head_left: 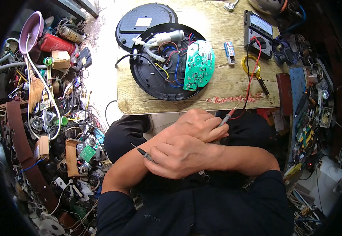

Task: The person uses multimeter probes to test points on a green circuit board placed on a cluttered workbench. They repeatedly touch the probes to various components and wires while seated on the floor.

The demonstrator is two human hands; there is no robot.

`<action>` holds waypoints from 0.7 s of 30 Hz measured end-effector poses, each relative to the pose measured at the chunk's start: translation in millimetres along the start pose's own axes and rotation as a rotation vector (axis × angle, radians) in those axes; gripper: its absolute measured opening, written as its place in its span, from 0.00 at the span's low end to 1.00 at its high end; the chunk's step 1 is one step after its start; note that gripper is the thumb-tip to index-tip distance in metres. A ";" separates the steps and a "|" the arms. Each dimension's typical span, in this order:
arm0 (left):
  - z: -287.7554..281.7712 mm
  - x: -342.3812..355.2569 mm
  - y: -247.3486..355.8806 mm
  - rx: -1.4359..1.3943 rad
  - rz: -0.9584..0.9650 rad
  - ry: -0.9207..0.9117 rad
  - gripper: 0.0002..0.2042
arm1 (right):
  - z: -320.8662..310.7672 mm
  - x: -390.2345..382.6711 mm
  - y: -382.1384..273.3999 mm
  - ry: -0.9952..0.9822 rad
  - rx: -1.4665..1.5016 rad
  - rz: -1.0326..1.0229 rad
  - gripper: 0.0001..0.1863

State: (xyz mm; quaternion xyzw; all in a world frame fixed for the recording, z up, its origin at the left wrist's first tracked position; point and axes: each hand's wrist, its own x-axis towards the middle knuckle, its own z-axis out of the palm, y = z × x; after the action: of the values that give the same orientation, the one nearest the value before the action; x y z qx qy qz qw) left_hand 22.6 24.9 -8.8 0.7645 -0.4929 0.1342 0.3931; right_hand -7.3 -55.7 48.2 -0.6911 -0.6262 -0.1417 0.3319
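Observation:
My forearms are crossed over my lap, in front of the table. My left hand (197, 125) is closed around a red test probe (229, 116), its tip near the table's front edge. Across my left forearm, my right hand (175, 156) grips a black test probe (142, 152) pointing left. Test leads run up to an analog multimeter (259, 33) at the back right. Beyond my hands lies an opened round black housing (143, 80). It holds a green circuit board (199, 65), a whitish cylindrical part with tubing (165, 38) and coloured wires. Neither probe touches the board.
Behind the housing lies a round black cover (155, 13). A small blue-and-white box (230, 53) and a yellow-rimmed magnifying glass (251, 66) sit on the wooden table (139, 105), with reddish crumbs (234, 100) along its front. Cluttered parts and cables (86, 153) crowd the left; tools (308, 128) fill the right.

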 end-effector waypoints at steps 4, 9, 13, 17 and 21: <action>0.0 -2.6 0.6 0.010 -0.001 0.009 0.13 | -1.6 1.8 -0.5 -0.017 0.000 0.006 0.16; 1.8 -3.9 0.0 0.003 -0.024 -0.012 0.13 | -0.6 0.9 -0.4 -0.028 0.006 -0.004 0.17; 2.4 -1.6 0.5 0.008 -0.021 -0.002 0.13 | 0.0 -1.1 -0.7 -0.033 0.019 0.013 0.17; -0.7 -2.7 3.7 0.011 -0.035 -0.003 0.14 | -5.1 2.6 -3.3 -0.058 0.038 0.002 0.13; 4.0 0.5 0.9 -0.004 -0.013 0.019 0.14 | -3.7 -2.1 -2.1 -0.068 0.021 0.012 0.13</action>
State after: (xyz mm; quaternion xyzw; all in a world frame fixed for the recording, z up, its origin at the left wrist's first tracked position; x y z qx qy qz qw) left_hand 21.3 21.4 -10.7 0.7657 -0.4845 0.1377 0.4000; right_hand -8.9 -59.7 50.3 -0.6958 -0.6344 -0.1096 0.3184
